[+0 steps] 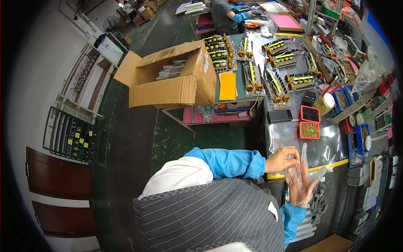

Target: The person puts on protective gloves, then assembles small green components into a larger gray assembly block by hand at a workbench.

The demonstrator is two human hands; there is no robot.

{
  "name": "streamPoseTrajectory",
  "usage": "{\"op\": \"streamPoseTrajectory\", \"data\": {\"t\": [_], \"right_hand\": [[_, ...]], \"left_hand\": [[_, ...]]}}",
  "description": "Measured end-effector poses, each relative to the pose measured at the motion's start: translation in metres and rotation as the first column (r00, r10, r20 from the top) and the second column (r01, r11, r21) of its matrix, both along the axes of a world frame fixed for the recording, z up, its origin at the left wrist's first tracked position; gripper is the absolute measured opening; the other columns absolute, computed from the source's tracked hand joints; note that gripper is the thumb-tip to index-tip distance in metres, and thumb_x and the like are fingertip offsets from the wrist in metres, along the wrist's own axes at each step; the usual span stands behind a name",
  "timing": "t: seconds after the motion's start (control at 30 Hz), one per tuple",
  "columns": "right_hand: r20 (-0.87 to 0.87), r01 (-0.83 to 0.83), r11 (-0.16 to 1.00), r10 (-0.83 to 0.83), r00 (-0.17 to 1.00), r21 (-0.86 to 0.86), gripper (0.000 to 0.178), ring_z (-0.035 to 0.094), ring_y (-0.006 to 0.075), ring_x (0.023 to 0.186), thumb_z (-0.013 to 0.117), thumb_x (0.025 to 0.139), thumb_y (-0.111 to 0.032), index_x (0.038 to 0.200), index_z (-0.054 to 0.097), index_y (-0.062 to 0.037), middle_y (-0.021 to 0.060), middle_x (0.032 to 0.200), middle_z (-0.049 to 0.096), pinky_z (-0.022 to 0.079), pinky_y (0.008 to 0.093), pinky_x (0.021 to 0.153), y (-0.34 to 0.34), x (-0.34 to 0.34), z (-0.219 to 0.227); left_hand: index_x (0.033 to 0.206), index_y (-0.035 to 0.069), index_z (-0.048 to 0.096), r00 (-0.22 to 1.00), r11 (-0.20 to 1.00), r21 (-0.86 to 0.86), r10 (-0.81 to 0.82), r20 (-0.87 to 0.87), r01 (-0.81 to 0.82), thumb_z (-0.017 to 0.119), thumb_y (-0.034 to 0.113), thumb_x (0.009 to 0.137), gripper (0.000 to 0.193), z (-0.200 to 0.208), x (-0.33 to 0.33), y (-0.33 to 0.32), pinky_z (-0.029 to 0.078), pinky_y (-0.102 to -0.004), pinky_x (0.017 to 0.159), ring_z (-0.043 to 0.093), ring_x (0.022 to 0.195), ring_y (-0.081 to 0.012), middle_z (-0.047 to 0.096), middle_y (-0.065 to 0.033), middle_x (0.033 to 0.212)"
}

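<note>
A thin, see-through plastic glove [304, 154] is partly on my right hand [299, 187], its loose fingertips standing out past my own fingers. That hand is raised over the near edge of the bench with its fingers spread. From the left, my left hand [283, 159] pinches the glove near the fingers of my right hand. Both forearms wear blue sleeve covers [236, 163]. Beneath and beside my right hand lies a crumpled grey glove [320, 206], next to pale metal strips [306, 230].
Red trays of black [310, 114] and brass-coloured small parts [309, 130] stand beyond my hands. Circuit boards with yellow-wrapped components [275, 84] cover the far bench. An open cardboard box [163, 91] stands left. Blue bins [362, 138] line the right. A co-worker [224, 17] sits at the far end.
</note>
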State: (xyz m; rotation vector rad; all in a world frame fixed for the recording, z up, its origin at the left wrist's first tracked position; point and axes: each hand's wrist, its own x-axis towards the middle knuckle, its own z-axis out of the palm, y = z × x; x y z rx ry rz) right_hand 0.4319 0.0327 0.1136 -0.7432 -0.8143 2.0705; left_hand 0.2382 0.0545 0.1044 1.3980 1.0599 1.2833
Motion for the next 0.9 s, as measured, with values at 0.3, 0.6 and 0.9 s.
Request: {"op": "streamPoseTrajectory", "data": {"t": [0.3, 0.6, 0.9], "right_hand": [[-0.043, 0.172, 0.985, -0.173, 0.984, -0.027, 0.077, 0.050, 0.0324, 0.119, 0.046, 0.093, -0.059, 0.142, 0.037, -0.0004, 0.0148, 0.143, 0.040, 0.051, 0.0370, 0.086, -0.003, -0.005, -0.002], [0.033, 0.319, 0.947, -0.317, 0.948, -0.040, 0.059, 0.056, 0.0276, 0.113, 0.047, 0.097, -0.048, 0.134, 0.047, -0.0021, 0.0113, 0.138, 0.048, 0.052, 0.0283, 0.077, -0.005, -0.005, -0.008], [0.079, 0.455, 0.883, -0.448, 0.890, -0.113, 0.053, 0.055, 0.0233, 0.112, 0.049, 0.097, -0.044, 0.132, 0.049, -0.0041, 0.0084, 0.133, 0.051, 0.047, 0.0297, 0.088, -0.007, -0.002, -0.024]], "left_hand": [[0.091, 0.000, 0.062, 0.998, 0.993, -0.119, 0.016, 0.067, -0.008, 0.065, 0.013, 0.089, 0.013, -0.010, 0.004, 0.004, 0.046, -0.0294, 0.080, 0.057, 0.084, -0.0115, 0.064, -0.0046, 0.085], [0.090, 0.001, 0.063, 0.992, 0.981, -0.194, 0.035, 0.121, -0.011, 0.066, 0.016, 0.089, 0.015, -0.014, 0.012, 0.004, 0.045, -0.0290, 0.080, 0.057, 0.085, -0.0104, 0.064, -0.0029, 0.085], [0.089, 0.001, 0.062, 0.990, 0.980, -0.200, 0.045, 0.137, -0.017, 0.064, 0.015, 0.089, 0.015, -0.013, 0.020, 0.004, 0.045, -0.0286, 0.080, 0.056, 0.084, -0.0098, 0.064, -0.0036, 0.085]]}}
